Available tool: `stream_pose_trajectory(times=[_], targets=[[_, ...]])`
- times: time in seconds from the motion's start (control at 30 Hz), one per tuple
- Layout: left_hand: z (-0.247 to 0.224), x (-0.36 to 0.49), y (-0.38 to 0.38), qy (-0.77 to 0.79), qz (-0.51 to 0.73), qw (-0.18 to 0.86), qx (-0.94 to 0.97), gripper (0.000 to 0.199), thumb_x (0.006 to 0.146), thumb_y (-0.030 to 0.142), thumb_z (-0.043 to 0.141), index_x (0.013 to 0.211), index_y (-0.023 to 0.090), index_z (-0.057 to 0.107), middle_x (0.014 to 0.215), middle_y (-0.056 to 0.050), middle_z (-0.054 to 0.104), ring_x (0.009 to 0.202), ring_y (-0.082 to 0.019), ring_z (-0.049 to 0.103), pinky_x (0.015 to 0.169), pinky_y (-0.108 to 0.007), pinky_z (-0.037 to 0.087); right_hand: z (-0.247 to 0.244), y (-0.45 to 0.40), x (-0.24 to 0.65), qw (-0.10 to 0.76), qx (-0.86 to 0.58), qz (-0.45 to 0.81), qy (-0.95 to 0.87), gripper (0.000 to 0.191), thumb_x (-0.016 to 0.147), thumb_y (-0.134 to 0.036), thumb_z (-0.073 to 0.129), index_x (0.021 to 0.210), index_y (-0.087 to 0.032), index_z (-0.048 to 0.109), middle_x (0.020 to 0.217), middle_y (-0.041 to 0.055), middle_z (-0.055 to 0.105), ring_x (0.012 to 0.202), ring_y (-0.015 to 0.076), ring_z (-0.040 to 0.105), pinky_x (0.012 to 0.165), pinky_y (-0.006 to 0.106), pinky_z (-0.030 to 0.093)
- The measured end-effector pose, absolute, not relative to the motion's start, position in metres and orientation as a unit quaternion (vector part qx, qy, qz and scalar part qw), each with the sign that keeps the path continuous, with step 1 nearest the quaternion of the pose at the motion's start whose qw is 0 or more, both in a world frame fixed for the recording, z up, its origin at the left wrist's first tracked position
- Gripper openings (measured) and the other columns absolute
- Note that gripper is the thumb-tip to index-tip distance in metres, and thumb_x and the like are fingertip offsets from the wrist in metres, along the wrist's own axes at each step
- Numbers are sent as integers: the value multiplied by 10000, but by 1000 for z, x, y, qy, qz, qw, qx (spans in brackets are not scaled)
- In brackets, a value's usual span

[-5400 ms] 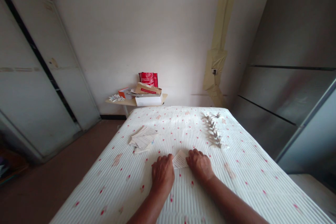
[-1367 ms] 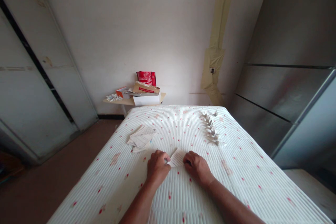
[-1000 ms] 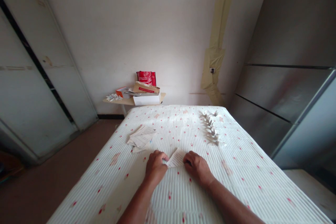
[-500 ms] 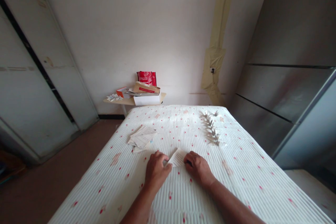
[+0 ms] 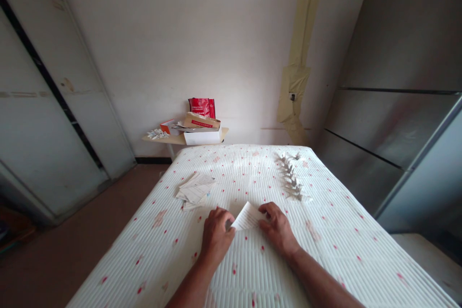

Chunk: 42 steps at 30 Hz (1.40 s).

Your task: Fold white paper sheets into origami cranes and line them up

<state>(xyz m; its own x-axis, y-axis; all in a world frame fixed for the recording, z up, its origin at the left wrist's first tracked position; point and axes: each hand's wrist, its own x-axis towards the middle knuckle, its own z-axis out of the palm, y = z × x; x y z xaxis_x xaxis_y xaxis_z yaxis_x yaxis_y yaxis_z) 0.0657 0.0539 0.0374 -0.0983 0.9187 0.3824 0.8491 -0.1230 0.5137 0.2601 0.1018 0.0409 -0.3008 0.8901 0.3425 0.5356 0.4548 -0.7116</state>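
Note:
A small folded sheet of printed paper [image 5: 248, 217] lies between my hands, low over the bed cover. My left hand [image 5: 217, 232] pinches its left corner between thumb and fingers. At the right corner, my right hand [image 5: 277, 227] holds the paper with curled fingers and thumb. A loose pile of printed paper sheets [image 5: 197, 189] rests beyond my left hand. Several folded paper cranes [image 5: 291, 175] stand in a row farther off to the right.
The hands are over a white quilted bed cover [image 5: 238, 269] with red spots. Past its far edge, a small table [image 5: 176, 140] bears a white box [image 5: 202, 137], a red bag [image 5: 202, 107] and small white pieces. Cabinets stand left and right.
My right hand has shifted slightly right and its fingers have opened a little around the paper's corner. The paper has turned slightly, and more of its printed face shows.

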Motion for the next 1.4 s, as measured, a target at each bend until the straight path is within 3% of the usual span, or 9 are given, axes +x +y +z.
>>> stream_pose_trajectory(times=[0.3,0.6,1.4], targets=[[41,69,52,665,324,54,671,151,619,48,531,651,196,544,772,-4,561,816,-175,493,770,-293,364,40,103,260,379,-455,229,-773,341,629,-81,492,947,-196,543,929,48,571,885,199,534,791,323,441],[38,68,53,662,324,41,675,146,622,47,523,650,189,541,762,-7,554,798,-168,483,759,-280,354,45,100,259,408,-413,226,-782,224,646,-69,470,819,-185,553,850,46,566,857,189,532,772,306,430],[38,69,53,674,308,56,669,143,637,69,525,691,191,578,790,-16,570,830,-182,489,785,-300,354,42,98,262,417,-396,219,-788,232,692,-113,498,902,-193,558,811,32,584,741,166,538,694,300,444]])
